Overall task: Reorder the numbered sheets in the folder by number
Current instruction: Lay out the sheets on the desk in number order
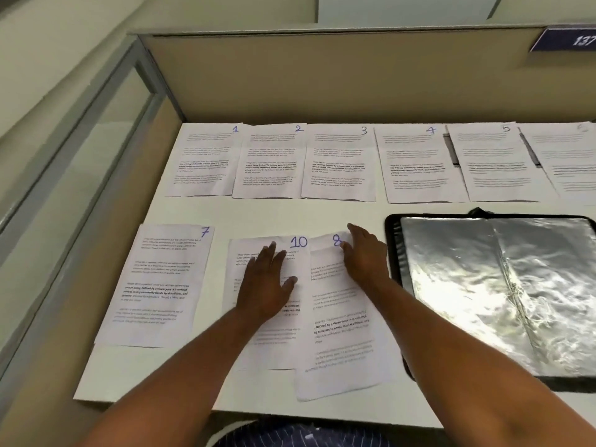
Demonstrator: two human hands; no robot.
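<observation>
While the black-edged zip folder with its shiny, crinkled plastic sleeves lies open at the right of the white desk, the printed white sheets are found spread out beside it, not inside it. In the far row, sheets hand-numbered 1, 2, 3, 4 and 5 are laid side by side in order, followed by a further sheet at the frame's edge whose number is too faint to be read. In the near row, sheet 7 is placed at the left, and to its right sheet 10 is overlapped along its right edge by sheet 8. The left hand is pressed flat on sheet 10 with its fingers spread, nothing being pinched. The right hand is laid on the top right corner of sheet 8, its fingers straight and close together; no pinch can be made out. No sheet 9 is seen. The laying-out is judged to be mostly done: 8 and 10 have yet to be squared into the near row, a 9 has to be found for the place between them, and the ordered set has then to be gathered and returned to the folder.
</observation>
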